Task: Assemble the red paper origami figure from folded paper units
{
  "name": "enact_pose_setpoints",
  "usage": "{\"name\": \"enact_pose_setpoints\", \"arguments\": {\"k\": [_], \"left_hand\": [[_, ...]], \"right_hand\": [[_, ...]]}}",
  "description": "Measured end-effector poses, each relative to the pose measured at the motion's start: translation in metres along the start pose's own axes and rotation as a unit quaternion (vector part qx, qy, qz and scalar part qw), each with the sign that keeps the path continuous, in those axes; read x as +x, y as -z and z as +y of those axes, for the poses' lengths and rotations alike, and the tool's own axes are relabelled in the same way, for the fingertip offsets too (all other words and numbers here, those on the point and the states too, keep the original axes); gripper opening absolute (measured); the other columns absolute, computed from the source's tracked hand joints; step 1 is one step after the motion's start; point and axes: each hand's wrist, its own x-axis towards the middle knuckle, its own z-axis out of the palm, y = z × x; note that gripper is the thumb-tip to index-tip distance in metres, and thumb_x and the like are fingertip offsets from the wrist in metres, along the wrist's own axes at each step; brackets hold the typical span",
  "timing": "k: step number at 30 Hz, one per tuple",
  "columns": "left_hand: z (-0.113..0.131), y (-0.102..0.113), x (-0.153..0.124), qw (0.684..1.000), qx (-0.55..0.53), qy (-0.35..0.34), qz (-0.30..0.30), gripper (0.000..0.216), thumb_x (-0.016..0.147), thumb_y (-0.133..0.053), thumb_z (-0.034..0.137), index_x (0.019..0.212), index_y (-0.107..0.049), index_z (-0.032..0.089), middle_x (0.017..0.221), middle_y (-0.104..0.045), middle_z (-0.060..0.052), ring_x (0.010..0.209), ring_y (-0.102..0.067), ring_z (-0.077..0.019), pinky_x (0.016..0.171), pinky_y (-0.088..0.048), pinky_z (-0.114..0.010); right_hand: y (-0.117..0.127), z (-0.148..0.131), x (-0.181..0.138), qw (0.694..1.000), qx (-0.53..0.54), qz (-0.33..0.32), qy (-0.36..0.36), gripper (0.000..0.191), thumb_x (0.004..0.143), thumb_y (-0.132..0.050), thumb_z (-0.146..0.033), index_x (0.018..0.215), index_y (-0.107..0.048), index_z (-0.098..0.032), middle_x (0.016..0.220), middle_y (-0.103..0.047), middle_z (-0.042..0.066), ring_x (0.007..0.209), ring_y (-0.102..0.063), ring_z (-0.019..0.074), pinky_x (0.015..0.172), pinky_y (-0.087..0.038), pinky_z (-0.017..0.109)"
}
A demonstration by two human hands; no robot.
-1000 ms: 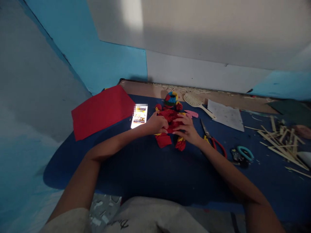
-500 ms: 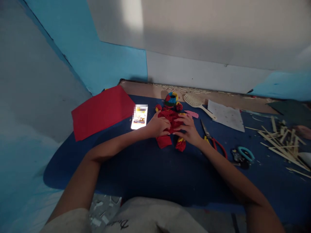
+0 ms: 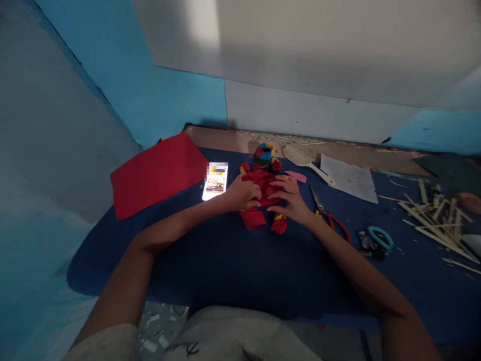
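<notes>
A red modular paper figure (image 3: 263, 179) with a multicoloured head lies on the dark blue mat (image 3: 225, 255). My left hand (image 3: 243, 193) is curled over its left side, fingers closed on the red body. On the figure's right side rests my right hand (image 3: 291, 199), fingers bent and pressing the body. Two red legs with yellow bits stick out below my hands.
A lit phone (image 3: 215, 180) lies left of the figure, beside a red paper sheet (image 3: 158, 170). Right of my hands are red-handled scissors (image 3: 330, 218), a white sheet (image 3: 349, 178), a pink piece (image 3: 296, 176), a woven paddle (image 3: 304, 159), a teal-handled tool (image 3: 378, 236) and several wooden sticks (image 3: 439, 220).
Both hands have shifted only slightly on the figure. Nothing else has moved.
</notes>
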Motion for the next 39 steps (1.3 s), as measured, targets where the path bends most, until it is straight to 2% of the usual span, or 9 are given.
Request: {"name": "enact_pose_setpoints", "arguments": {"k": [6, 11, 18, 24, 32, 39], "left_hand": [[0.001, 0.003, -0.003, 1.000, 0.017, -0.014, 0.009, 0.015, 0.082, -0.070, 0.030, 0.095, -0.073, 0.021, 0.111, -0.073, -0.004, 0.109, -0.064, -0.0246, 0.116, -0.017, -0.058], [0.001, -0.009, -0.001, 0.998, 0.044, -0.036, 0.021, 0.014, 0.090, -0.064, 0.030, 0.097, -0.073, 0.024, 0.114, -0.073, -0.003, 0.112, -0.063, -0.0243, 0.117, -0.011, -0.060], [-0.001, -0.012, -0.001, 0.998, 0.049, -0.031, 0.036, 0.016, 0.093, -0.061, 0.032, 0.098, -0.073, 0.024, 0.113, -0.074, -0.002, 0.110, -0.064, -0.0228, 0.117, -0.014, -0.058], [-0.001, -0.012, -0.002, 0.998, 0.046, -0.034, 0.035, 0.016, 0.093, -0.061, 0.031, 0.093, -0.074, 0.024, 0.112, -0.074, -0.001, 0.109, -0.065, -0.0228, 0.117, -0.013, -0.058], [-0.003, -0.014, 0.000, 0.999, 0.018, -0.022, 0.028, 0.015, 0.092, -0.062, 0.030, 0.090, -0.075, 0.021, 0.110, -0.074, -0.001, 0.110, -0.064, -0.0219, 0.119, -0.010, -0.056], [-0.007, -0.020, 0.002, 0.999, 0.001, -0.019, 0.041, 0.013, 0.093, -0.060, 0.026, 0.090, -0.072, 0.021, 0.105, -0.075, 0.001, 0.105, -0.066, -0.0188, 0.117, -0.018, -0.054]], "right_hand": [[0.003, -0.001, -0.001, 1.000, -0.011, 0.012, -0.002, 0.019, 0.081, -0.072, -0.047, 0.081, -0.073, -0.028, 0.119, -0.069, 0.004, 0.130, -0.051, 0.0304, 0.114, -0.029, 0.059], [0.002, -0.016, 0.001, 0.998, -0.056, 0.018, 0.032, 0.012, 0.085, -0.070, -0.041, 0.085, -0.072, -0.029, 0.112, -0.072, 0.001, 0.127, -0.054, 0.0279, 0.118, -0.022, 0.059], [0.005, -0.021, 0.000, 0.993, -0.105, 0.014, 0.045, 0.011, 0.086, -0.069, -0.041, 0.090, -0.074, -0.032, 0.114, -0.072, 0.000, 0.125, -0.056, 0.0267, 0.118, -0.022, 0.057], [0.007, -0.017, -0.001, 0.995, -0.089, 0.005, 0.049, 0.013, 0.085, -0.070, -0.042, 0.090, -0.074, -0.030, 0.119, -0.070, 0.001, 0.127, -0.054, 0.0277, 0.118, -0.022, 0.057], [0.003, -0.016, -0.002, 0.997, -0.059, 0.008, 0.054, 0.014, 0.088, -0.067, -0.040, 0.089, -0.075, -0.028, 0.116, -0.070, 0.003, 0.128, -0.053, 0.0269, 0.119, -0.021, 0.056], [0.001, -0.013, -0.001, 0.999, -0.032, 0.014, 0.039, 0.015, 0.087, -0.068, -0.042, 0.085, -0.075, -0.030, 0.113, -0.071, 0.001, 0.127, -0.054, 0.0274, 0.117, -0.024, 0.056]]}}
